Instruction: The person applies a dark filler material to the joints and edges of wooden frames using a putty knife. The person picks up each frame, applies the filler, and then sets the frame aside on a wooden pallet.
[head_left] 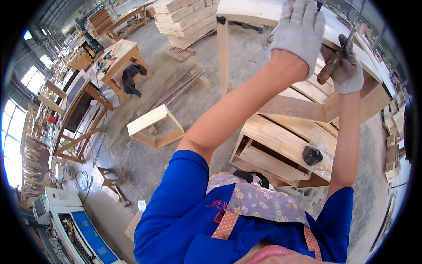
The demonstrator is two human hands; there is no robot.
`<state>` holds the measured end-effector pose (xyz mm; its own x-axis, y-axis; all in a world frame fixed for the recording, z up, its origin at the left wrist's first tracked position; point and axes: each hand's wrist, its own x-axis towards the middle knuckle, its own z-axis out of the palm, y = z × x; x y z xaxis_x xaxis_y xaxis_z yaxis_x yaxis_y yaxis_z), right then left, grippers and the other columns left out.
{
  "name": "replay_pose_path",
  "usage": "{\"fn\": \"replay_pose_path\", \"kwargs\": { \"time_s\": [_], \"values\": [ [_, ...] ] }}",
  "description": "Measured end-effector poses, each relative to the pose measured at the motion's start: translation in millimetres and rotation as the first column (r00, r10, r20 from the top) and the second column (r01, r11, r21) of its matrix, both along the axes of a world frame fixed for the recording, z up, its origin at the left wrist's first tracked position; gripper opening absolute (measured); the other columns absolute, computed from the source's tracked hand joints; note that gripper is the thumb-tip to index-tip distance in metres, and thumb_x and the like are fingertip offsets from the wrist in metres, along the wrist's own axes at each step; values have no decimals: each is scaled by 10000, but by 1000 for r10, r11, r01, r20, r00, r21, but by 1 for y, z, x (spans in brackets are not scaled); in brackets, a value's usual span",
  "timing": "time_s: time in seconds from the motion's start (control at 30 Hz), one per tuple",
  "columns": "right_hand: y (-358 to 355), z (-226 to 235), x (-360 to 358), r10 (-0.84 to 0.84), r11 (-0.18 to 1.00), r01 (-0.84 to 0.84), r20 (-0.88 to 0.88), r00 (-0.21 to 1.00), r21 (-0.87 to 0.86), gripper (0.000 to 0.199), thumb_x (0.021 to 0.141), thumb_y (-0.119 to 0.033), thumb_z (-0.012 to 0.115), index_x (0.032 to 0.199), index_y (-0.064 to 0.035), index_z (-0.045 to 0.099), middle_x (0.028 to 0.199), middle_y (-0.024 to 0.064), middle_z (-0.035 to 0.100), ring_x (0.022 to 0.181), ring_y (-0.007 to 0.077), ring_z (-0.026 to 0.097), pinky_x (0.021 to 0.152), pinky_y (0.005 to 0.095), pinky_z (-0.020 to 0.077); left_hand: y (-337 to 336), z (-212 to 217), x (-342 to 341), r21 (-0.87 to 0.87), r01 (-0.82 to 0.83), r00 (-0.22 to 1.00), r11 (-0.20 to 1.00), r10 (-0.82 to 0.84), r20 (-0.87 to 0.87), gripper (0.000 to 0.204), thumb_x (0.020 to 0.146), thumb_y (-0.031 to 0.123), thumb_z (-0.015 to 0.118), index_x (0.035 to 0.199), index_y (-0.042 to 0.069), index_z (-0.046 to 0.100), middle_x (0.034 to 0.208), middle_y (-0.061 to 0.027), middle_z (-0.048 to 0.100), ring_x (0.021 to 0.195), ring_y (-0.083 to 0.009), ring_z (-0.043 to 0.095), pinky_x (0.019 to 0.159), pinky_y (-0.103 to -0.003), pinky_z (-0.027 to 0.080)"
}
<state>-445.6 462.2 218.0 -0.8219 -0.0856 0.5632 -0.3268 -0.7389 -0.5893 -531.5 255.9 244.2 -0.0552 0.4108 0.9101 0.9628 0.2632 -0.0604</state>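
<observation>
My left hand (300, 33), in a pale grey work glove, lies with its fingers stretched out on the upper edge of a pale wooden furniture piece (252, 8). To its right, my right hand (347, 68), in a dirtier glove, is closed round a knife-like tool with a worn wooden handle (327, 71). Its thin dark blade points up and away from me; the tip's exact shape is hard to make out. Below my hands stands a wooden cabinet (277, 138) with slatted boards and an open front. A black lump (312, 155) sits in clear plastic on it.
An open wooden frame (156, 127) rests on the floor to the left, near long strips (176, 90). Stacked boards (187, 22) rise at the back. Workbenches (116, 59) with tools line the left side, above a blue-and-white machine (81, 229). A hammer (121, 196) leans by a small stool.
</observation>
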Motion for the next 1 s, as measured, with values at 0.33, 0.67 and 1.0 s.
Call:
{"fn": "replay_pose_path", "kwargs": {
  "time_s": [0.33,0.67,1.0],
  "values": [
    [-23,-14,53,-374,918,360,58,926,168,335,1002,-318,371,1146,-81,559,1381,242,415,1311,408,360,1072,497,350,37,9,-11,-260,-316,940,912,339,46,237,772,149,604,1002,94,630,946,-90,652,944,-245,618,776,-375,470],
    [35,-63,141,-761,647,715,279,585,265,219,947,-315,544,1031,-113,559,777,-11,490,649,114,485,543,243,421,76,39,8,-422,-319,937,849,348,-8,201,757,160,619,932,82,680,875,-96,678,841,-247,655,603,-361,508],
    [54,-78,173,-854,497,811,344,392,310,203,936,-294,561,1003,-103,553,694,-20,482,587,109,469,497,242,402,109,25,12,-390,-138,980,911,182,77,178,777,120,582,920,79,681,894,-122,689,863,-271,671,671,-385,528]
  ]
}}
